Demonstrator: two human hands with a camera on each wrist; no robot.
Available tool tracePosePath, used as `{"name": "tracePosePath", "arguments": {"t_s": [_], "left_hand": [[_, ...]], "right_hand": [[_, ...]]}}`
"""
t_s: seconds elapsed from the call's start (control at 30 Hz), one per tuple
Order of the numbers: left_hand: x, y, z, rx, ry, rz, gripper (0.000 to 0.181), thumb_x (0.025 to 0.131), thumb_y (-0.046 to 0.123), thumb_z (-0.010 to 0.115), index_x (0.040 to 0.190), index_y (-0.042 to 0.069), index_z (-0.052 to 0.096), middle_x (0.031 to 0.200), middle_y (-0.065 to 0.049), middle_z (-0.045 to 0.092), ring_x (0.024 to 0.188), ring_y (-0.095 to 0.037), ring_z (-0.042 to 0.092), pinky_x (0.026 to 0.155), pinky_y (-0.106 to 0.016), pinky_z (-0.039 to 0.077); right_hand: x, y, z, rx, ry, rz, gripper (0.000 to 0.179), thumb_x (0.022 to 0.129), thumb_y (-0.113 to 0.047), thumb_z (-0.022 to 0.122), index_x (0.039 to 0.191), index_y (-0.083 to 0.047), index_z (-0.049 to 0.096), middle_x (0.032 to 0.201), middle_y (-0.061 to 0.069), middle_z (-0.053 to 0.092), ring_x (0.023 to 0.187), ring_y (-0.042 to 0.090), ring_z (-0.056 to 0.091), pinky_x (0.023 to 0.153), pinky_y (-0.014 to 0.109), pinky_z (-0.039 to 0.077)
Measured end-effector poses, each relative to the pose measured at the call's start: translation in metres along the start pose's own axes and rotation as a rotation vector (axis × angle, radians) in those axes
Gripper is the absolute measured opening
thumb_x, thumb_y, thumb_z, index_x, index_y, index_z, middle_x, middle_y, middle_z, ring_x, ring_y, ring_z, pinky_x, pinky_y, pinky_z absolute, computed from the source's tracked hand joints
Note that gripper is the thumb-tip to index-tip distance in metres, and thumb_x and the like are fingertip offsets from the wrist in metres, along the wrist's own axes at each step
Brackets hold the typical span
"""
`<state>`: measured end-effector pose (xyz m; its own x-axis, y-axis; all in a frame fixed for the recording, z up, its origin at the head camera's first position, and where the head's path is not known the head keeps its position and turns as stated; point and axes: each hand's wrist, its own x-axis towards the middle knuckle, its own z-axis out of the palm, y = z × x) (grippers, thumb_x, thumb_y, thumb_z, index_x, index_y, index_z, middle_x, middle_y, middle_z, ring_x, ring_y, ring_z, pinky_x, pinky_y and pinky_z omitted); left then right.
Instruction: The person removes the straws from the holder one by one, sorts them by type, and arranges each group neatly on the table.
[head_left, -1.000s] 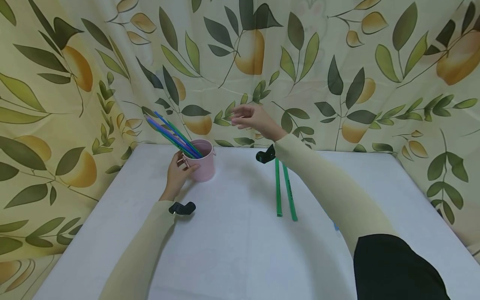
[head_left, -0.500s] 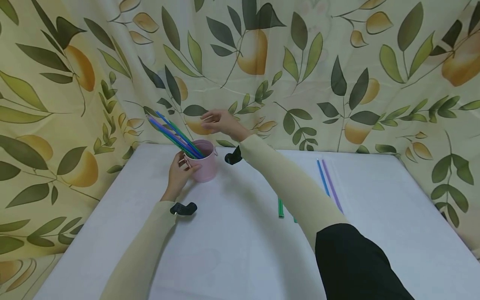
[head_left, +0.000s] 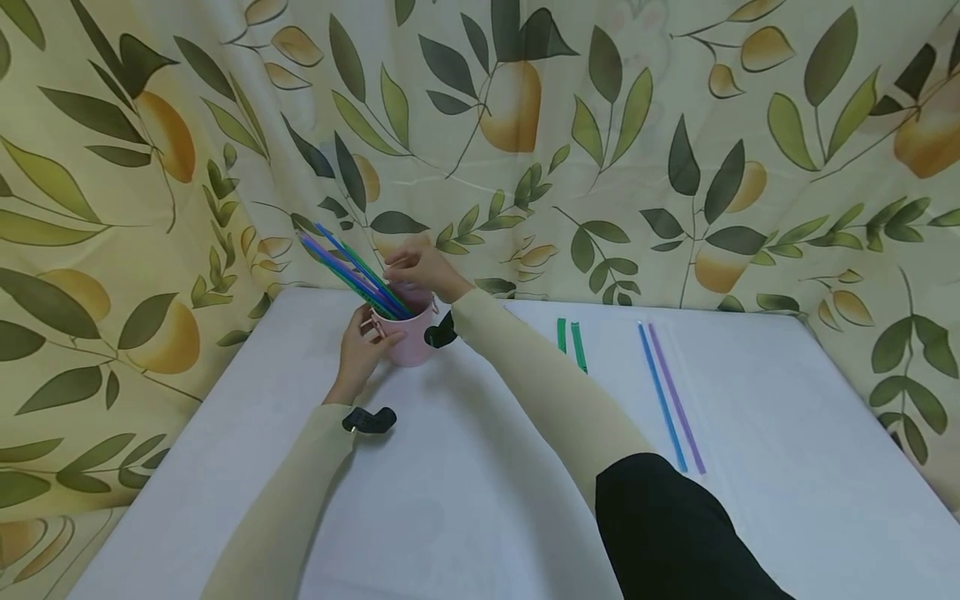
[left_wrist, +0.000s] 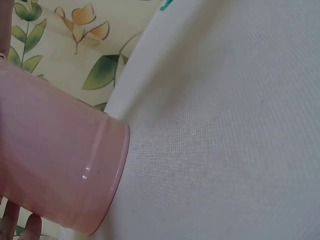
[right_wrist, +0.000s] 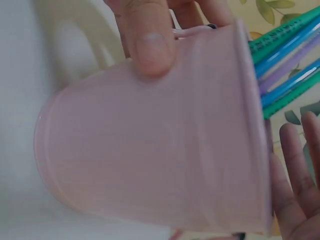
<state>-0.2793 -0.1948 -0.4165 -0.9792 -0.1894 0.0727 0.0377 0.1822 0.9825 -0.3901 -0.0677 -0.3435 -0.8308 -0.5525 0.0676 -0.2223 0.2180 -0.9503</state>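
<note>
Looks like your left hand [head_left: 358, 354] has the pink pail [head_left: 411, 346] gripped near the back of the white table [head_left: 442, 500], colored sticks [head_left: 356, 277] leaning inside, while your right hand [head_left: 425, 268] sits at its rim, fingers loosely apart.

Head view forward and down, wrist views close, pink bucket [head_left: 412, 346] shared (all three)

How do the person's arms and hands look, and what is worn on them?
Both sleeves are long and pale cream; black fabric shows higher on the right. A small black device sits at each wrist. The left hand and right hand are bare.
</note>
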Motion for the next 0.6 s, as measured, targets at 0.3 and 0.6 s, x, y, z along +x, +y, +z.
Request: {"name": "tracePosePath", "arguments": {"t_s": [0.3,0.6], "left_hand": [[0.005,-0.01,0.0,0.018,0.007,0.027,0.075,0.083,0.014,0.07,0.145,0.006,0.028,0.148,-0.016,0.034,0.133,-0.033,0.036,0.111,-0.047,0.037],[0.018,-0.032,-0.001,0.017,0.022,0.058,0.073,0.082,0.019,0.073,0.143,0.01,0.033,0.145,-0.012,0.037,0.131,-0.029,0.038,0.11,-0.044,0.04]], "right_hand": [[0.005,0.004,0.014,-0.025,0.032,0.06,0.031,0.086,-0.01,0.067,0.114,0.003,0.063,0.114,0.021,0.065,0.097,0.03,0.066,0.086,0.036,0.057],[0.007,0.009,0.027,-0.113,0.03,0.057,0.023,0.084,-0.005,0.067,0.107,0.001,0.068,0.111,0.017,0.068,0.096,0.024,0.064,0.086,0.035,0.057]]}}
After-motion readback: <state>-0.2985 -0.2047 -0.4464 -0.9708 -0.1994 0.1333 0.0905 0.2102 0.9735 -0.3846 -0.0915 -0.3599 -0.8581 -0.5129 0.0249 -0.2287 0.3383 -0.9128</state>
